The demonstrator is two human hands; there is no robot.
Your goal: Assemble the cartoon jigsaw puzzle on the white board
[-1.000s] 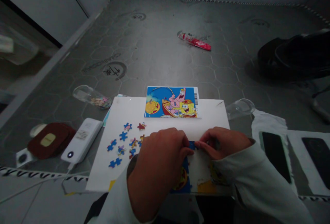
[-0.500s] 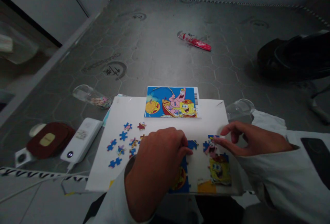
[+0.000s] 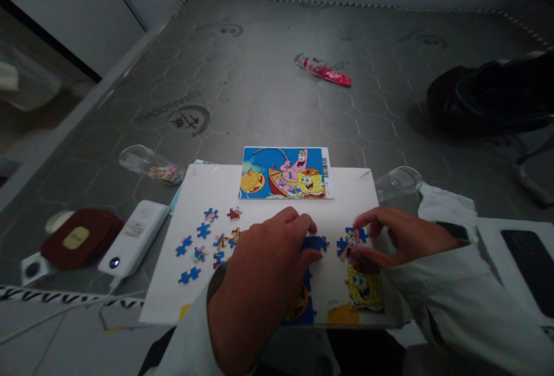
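My left hand bends over the white board, its thumb and index finger closed around a blue jigsaw piece. Under that hand lies a partly hidden joined section with a burger. My right hand has its thumb and fingertips closed about the edges of joined pink and blue jigsaw pieces. Just below these, a yellow smiling-face section lies on the board. Loose jigsaw pieces are scattered left of my left hand.
The white board carries a printed reference picture at its far edge. Clear plastic cups lie at both sides. A white power bank and a brown case are at left. A red packet lies farther back.
My right thumb has moved down over the pink piece, and the fingers have come in around it. My left index finger has lifted slightly, showing more of the blue piece.
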